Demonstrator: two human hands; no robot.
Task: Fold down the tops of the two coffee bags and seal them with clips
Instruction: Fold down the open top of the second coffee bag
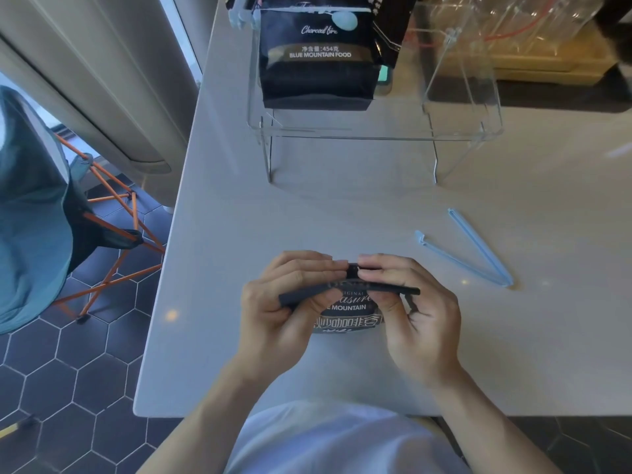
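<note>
Tabletop [307, 217]: fingers [318, 268] pinch coffee bag [349, 313] top.

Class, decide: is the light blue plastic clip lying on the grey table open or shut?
Open. The light blue plastic clip lies on the grey table, its two arms spread in a V, joined at one end.

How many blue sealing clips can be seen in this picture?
2. One open clip lies on the table right of the hands. One closed clip seals the coffee bag on the clear stand. More may be hidden.
</note>
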